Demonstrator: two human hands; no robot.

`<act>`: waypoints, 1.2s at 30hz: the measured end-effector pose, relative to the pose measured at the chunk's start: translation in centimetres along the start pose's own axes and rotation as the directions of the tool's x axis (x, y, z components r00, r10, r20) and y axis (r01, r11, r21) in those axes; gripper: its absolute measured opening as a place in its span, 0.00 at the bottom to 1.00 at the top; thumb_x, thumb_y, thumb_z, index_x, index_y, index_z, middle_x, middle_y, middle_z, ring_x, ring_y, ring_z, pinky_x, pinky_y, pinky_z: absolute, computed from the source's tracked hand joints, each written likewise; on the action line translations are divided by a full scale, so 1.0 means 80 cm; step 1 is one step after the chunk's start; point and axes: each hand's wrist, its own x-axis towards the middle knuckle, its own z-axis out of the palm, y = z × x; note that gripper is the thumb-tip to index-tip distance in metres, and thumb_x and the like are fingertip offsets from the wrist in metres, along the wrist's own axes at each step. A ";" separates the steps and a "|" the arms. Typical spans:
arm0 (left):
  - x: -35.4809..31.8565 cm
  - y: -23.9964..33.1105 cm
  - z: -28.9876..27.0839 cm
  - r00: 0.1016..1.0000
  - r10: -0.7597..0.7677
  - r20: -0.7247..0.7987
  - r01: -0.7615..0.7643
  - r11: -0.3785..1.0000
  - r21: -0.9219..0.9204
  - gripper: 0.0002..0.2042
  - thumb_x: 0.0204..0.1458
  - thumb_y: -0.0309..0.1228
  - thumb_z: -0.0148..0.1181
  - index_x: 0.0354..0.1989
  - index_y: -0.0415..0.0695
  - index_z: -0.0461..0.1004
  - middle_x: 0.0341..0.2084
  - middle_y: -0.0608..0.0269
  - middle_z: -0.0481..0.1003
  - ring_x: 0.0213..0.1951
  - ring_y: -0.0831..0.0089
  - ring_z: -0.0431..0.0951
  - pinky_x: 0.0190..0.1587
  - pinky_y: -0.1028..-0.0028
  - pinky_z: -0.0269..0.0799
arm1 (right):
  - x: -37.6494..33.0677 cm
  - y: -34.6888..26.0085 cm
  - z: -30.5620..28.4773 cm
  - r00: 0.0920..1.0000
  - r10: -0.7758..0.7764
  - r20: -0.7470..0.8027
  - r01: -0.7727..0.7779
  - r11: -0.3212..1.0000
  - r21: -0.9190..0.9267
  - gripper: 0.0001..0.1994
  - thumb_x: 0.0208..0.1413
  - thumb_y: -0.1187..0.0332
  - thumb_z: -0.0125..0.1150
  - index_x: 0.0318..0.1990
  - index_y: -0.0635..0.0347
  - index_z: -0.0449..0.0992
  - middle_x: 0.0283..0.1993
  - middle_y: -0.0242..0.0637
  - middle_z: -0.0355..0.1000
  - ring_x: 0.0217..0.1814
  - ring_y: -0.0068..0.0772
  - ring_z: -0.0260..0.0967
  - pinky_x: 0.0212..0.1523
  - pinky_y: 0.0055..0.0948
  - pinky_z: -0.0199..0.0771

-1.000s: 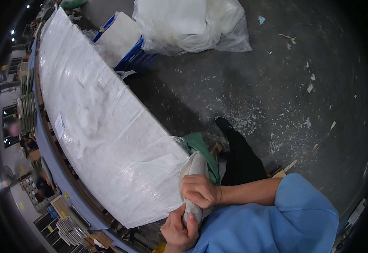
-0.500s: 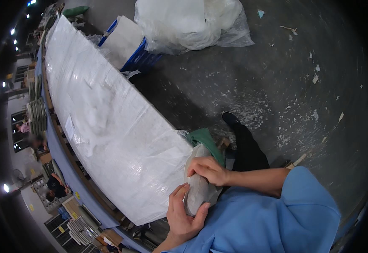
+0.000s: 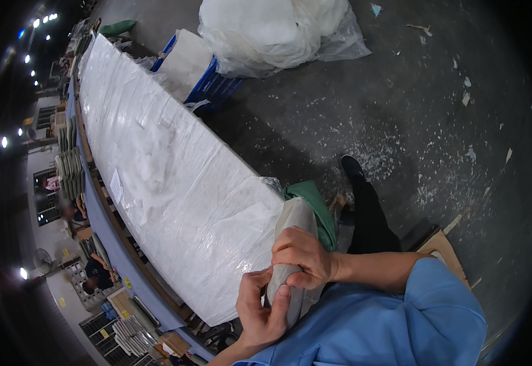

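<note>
A pale grey, padded fabric piece that looks like a stuffed cushion [image 3: 298, 215] stands at the near end of the plastic-covered table, against my body. My left hand [image 3: 260, 308] grips its left edge, thumb toward me and fingers curled on the far side. Just above, my right hand [image 3: 302, 255] is closed over its top, fingers bent and thumb pressed down. The two hands almost meet at the cushion's edge. A green cloth [image 3: 316, 213] hangs against its far right side. The cushion's lower part is hidden by my hands and blue sleeve.
White fluffy filling [image 3: 153, 155] lies on the wrapped tabletop [image 3: 217, 207], near a small white paper [image 3: 116, 186]. Beyond stand a blue crate [image 3: 214, 85] and a clear bag of white material [image 3: 272, 30]. Scraps litter the grey floor [image 3: 400, 110]. People and stacked cushions [image 3: 69, 165] are at left.
My right hand has come down toward my left, its thumb now pressing on the cushion. My left thumb has moved up. The whole view has shifted slightly.
</note>
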 end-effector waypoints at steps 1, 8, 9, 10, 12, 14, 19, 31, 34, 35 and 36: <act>0.000 0.000 0.000 1.000 0.024 -0.008 -0.024 0.999 0.040 0.15 0.66 0.29 0.63 0.53 0.30 0.74 0.44 0.52 0.78 0.44 0.69 0.79 0.50 0.70 0.73 | 0.003 -0.001 0.000 1.000 0.015 0.017 -0.015 1.000 0.006 0.24 0.72 0.44 0.54 0.41 0.58 0.77 0.40 0.39 0.75 0.38 0.43 0.72 0.42 0.43 0.70; 0.003 0.018 0.003 0.997 0.050 -0.066 -0.040 0.989 0.145 0.08 0.66 0.25 0.61 0.47 0.32 0.79 0.37 0.51 0.79 0.39 0.66 0.79 0.44 0.69 0.73 | 0.041 -0.015 -0.007 0.982 0.144 0.121 -0.144 0.990 -0.014 0.17 0.66 0.64 0.62 0.26 0.59 0.69 0.25 0.41 0.66 0.27 0.43 0.67 0.30 0.42 0.64; 0.005 0.017 0.001 0.997 0.056 -0.055 -0.047 0.987 0.155 0.08 0.66 0.26 0.62 0.48 0.33 0.79 0.38 0.50 0.80 0.39 0.63 0.81 0.44 0.68 0.75 | 0.046 -0.015 -0.007 0.977 0.169 0.130 -0.169 0.986 -0.010 0.17 0.66 0.65 0.63 0.25 0.60 0.68 0.23 0.42 0.65 0.25 0.44 0.66 0.29 0.43 0.64; 0.007 0.014 -0.002 0.997 0.062 -0.040 -0.055 0.985 0.164 0.09 0.66 0.26 0.63 0.48 0.34 0.79 0.40 0.48 0.81 0.39 0.61 0.82 0.45 0.67 0.77 | 0.050 -0.015 -0.008 0.964 0.224 0.140 -0.227 0.974 0.001 0.17 0.67 0.65 0.62 0.25 0.60 0.69 0.22 0.40 0.65 0.24 0.42 0.66 0.29 0.42 0.64; 0.014 0.006 -0.004 0.993 -0.106 -0.044 0.098 0.983 -0.155 0.08 0.68 0.27 0.61 0.49 0.35 0.78 0.41 0.53 0.81 0.43 0.66 0.81 0.48 0.69 0.75 | 0.056 -0.015 -0.012 0.930 0.333 0.157 -0.340 0.940 0.019 0.17 0.70 0.65 0.60 0.26 0.61 0.71 0.20 0.35 0.63 0.23 0.37 0.65 0.28 0.40 0.66; 0.032 -0.005 -0.010 0.929 -0.367 0.044 0.356 0.857 -0.373 0.10 0.71 0.31 0.57 0.49 0.36 0.77 0.45 0.60 0.80 0.51 0.74 0.77 0.57 0.71 0.71 | 0.048 -0.011 -0.013 0.765 0.627 0.149 -0.643 0.727 0.240 0.17 0.74 0.60 0.56 0.32 0.61 0.74 0.24 0.31 0.66 0.29 0.30 0.68 0.35 0.35 0.70; 0.126 -0.074 0.028 0.989 -0.148 0.011 0.122 0.767 -0.631 0.24 0.74 0.49 0.49 0.60 0.38 0.73 0.56 0.53 0.77 0.62 0.65 0.75 0.69 0.60 0.66 | 0.005 0.004 -0.007 0.677 0.735 -0.041 -0.608 0.590 0.530 0.26 0.80 0.46 0.41 0.63 0.63 0.69 0.62 0.42 0.70 0.65 0.30 0.66 0.70 0.36 0.63; 0.166 -0.049 0.061 0.994 0.021 -0.103 -0.083 0.768 -0.636 0.34 0.76 0.56 0.34 0.71 0.37 0.66 0.66 0.48 0.71 0.72 0.59 0.66 0.78 0.55 0.50 | 0.023 -0.036 0.017 0.769 0.619 -0.158 -0.568 0.776 0.272 0.50 0.72 0.29 0.36 0.80 0.72 0.45 0.79 0.56 0.52 0.85 0.48 0.46 0.83 0.48 0.36; 0.156 -0.054 0.063 0.979 0.055 -0.198 -0.168 0.769 -0.617 0.33 0.76 0.54 0.33 0.70 0.35 0.67 0.62 0.47 0.74 0.69 0.58 0.70 0.77 0.54 0.52 | 0.028 -0.033 0.022 0.798 0.584 -0.148 -0.544 0.804 0.239 0.49 0.74 0.32 0.36 0.80 0.74 0.45 0.80 0.57 0.51 0.85 0.51 0.45 0.83 0.48 0.38; 0.156 -0.054 0.065 0.971 0.053 -0.233 -0.189 0.768 -0.612 0.34 0.76 0.56 0.32 0.69 0.36 0.68 0.59 0.48 0.76 0.67 0.58 0.72 0.76 0.54 0.54 | 0.037 -0.033 0.022 0.800 0.585 -0.135 -0.549 0.803 0.231 0.50 0.74 0.32 0.37 0.81 0.74 0.44 0.80 0.57 0.50 0.85 0.51 0.45 0.83 0.49 0.38; 0.156 -0.053 0.067 0.962 0.053 -0.267 -0.210 0.766 -0.607 0.35 0.76 0.57 0.31 0.68 0.36 0.69 0.57 0.49 0.78 0.65 0.59 0.73 0.75 0.54 0.56 | 0.044 -0.031 0.019 0.801 0.585 -0.125 -0.552 0.803 0.222 0.50 0.73 0.31 0.37 0.81 0.73 0.43 0.81 0.58 0.49 0.85 0.51 0.44 0.83 0.49 0.37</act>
